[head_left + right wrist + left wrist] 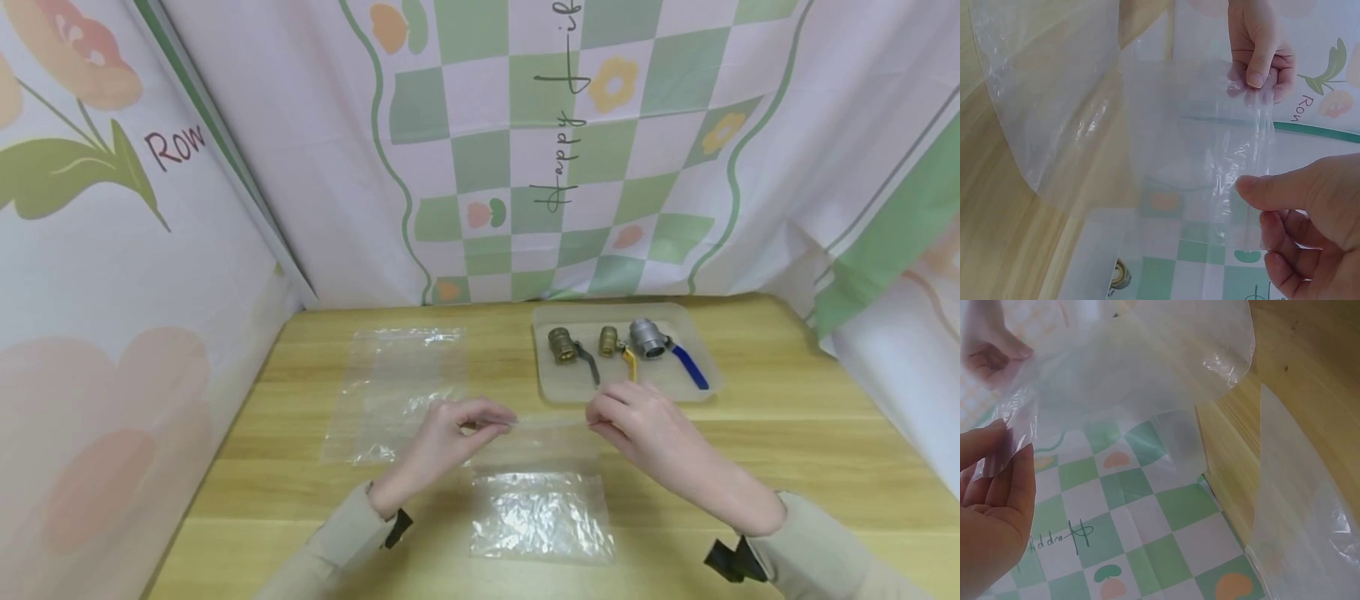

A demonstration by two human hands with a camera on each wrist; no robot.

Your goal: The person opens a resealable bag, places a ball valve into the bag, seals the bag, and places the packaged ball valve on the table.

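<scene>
A clear zip bag (540,508) hangs between both hands, its top edge raised and its lower part reaching down over the wooden table. My left hand (450,442) pinches one top corner between thumb and fingers. The opposite corner is pinched by my right hand (648,425). In the right wrist view the bag (1191,150) looks flat and see-through, with creases along the strip between the two hands. The left wrist view has the same bag (1116,369) spread out from the fingertips, and it looks empty.
A second clear bag (405,375) lies flat on the table (247,475) to the left. Behind the right hand, a translucent tray (551,387) holds two brass valves (562,346) and a silver valve with a blue handle (648,339). Printed curtains (315,167) enclose the table.
</scene>
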